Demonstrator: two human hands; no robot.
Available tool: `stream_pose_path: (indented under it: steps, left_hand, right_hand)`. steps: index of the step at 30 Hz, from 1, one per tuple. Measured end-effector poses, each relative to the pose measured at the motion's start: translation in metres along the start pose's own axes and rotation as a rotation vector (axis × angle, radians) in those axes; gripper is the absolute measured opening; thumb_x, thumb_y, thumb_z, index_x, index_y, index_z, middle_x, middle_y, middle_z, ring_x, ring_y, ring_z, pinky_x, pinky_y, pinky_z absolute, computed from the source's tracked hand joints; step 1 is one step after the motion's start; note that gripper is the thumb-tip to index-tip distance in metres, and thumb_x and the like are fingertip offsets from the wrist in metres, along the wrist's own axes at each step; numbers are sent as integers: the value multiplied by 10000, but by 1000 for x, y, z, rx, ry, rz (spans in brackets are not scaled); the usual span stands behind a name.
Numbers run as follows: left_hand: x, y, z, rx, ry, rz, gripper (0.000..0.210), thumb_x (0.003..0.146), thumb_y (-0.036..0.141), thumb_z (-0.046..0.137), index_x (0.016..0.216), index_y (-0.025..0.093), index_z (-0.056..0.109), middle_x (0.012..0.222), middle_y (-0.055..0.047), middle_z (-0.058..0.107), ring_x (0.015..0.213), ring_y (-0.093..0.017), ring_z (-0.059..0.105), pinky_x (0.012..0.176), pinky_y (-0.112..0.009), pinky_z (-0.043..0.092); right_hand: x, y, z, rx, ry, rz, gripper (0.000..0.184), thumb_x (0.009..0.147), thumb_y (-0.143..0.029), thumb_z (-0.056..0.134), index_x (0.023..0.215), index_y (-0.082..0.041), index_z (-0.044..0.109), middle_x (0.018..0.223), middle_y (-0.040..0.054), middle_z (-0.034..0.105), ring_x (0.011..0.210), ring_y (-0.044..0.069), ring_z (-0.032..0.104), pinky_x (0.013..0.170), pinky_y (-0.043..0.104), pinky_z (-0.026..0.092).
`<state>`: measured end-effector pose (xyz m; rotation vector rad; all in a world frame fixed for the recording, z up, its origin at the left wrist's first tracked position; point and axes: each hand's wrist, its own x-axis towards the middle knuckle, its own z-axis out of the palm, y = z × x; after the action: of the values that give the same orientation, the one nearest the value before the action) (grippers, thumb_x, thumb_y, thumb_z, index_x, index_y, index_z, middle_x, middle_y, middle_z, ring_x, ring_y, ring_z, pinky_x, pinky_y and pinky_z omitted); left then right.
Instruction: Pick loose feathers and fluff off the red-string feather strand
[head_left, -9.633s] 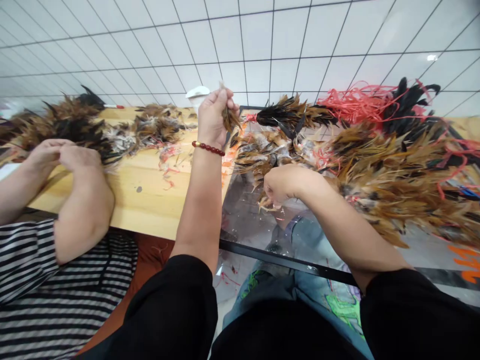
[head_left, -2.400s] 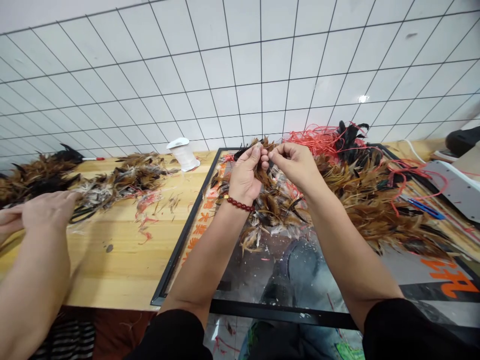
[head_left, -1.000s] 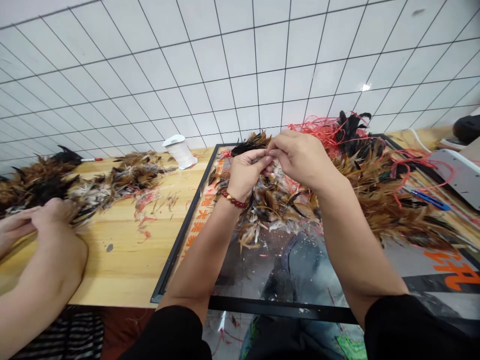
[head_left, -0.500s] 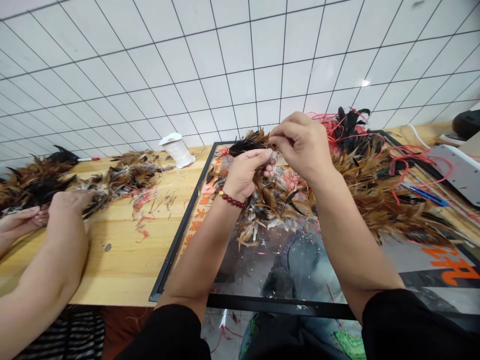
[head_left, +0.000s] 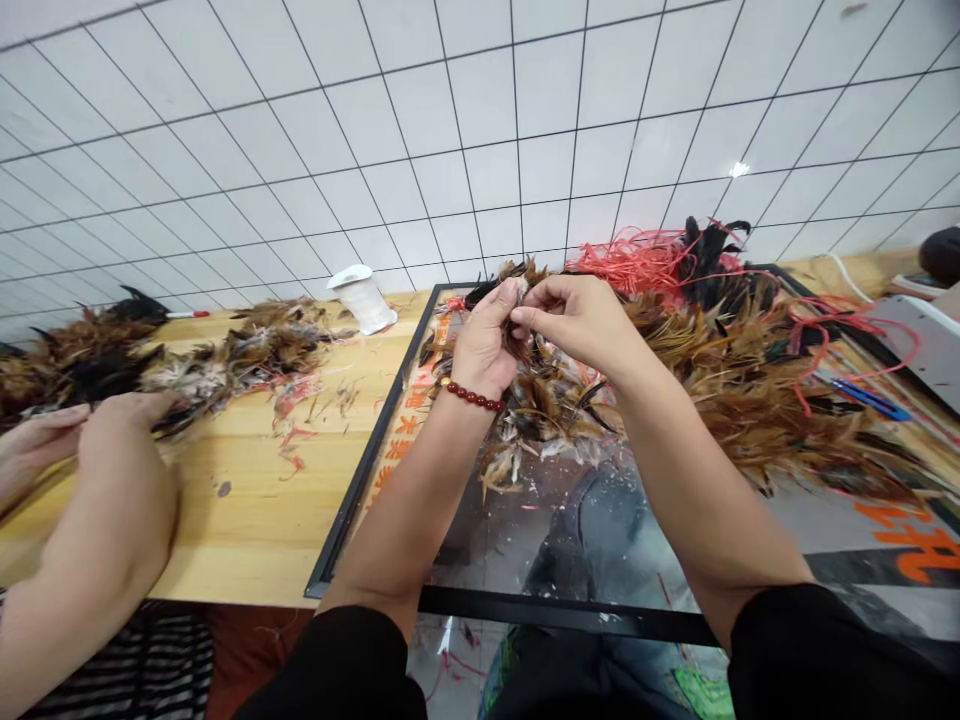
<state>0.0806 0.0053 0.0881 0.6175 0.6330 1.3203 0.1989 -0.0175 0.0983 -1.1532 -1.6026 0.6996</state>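
My left hand (head_left: 484, 345), with a dark red bead bracelet at the wrist, is closed on a small bunch of feathers (head_left: 519, 345). The fingertips of my right hand (head_left: 574, 312) pinch at the top of that bunch, close against my left thumb. Exactly what sits between the right fingertips is hidden. Below both hands lies a heap of loose brown and white feathers (head_left: 536, 405) on a black-framed glass panel (head_left: 555, 608). Long brown feathers (head_left: 780, 400) spread under and beyond my right forearm.
Pink-red string (head_left: 630, 262) lies tangled behind my right hand, near black feathers (head_left: 712, 255). A blue cutter (head_left: 870, 398) rests at right. On the wooden table (head_left: 255, 520) stand a white spool (head_left: 364, 300) and more feathers (head_left: 90, 360), handled by another person's hands (head_left: 124, 425).
My right hand has come down and left, nearer my left hand, uncovering more of the pink-red string behind it. My left hand keeps its hold. The whole view has shifted slightly.
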Motion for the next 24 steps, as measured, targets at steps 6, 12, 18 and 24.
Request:
stream_pose_path:
  steps: [6,12,18,24]
  left_hand:
    - [1,2,-5,17,-61,-1,74,824,211,757,839,167,700,710,12,665,627,-73,604,587,-191,473]
    - [2,1,-6,121,-149,88,89,827,231,750,781,168,707,793,-28,713,861,-151,687,818,-280,536]
    - [0,1,-7,319,-190,234,89,792,155,757,707,168,732,792,-17,712,851,-125,653,912,-284,496]
    - [4,2,-10,441,-57,544,144,723,98,807,651,196,729,898,-2,671,950,-111,619,940,-258,482]
  right_hand:
    - [7,2,-1,205,105,13,163,755,-231,731,675,-179,598,668,-2,647,597,111,571,607,263,467]
    - [9,3,-7,450,102,68,235,735,-293,791,715,-185,582,618,-36,567,538,77,509,533,220,443]
    - [9,5,-6,440,145,0,158,772,-244,750,742,-187,606,701,6,653,657,115,617,661,269,546]
    - [10,12,-2,275,171,-207,137,823,-281,697,774,-199,599,829,33,704,783,155,664,774,331,568]
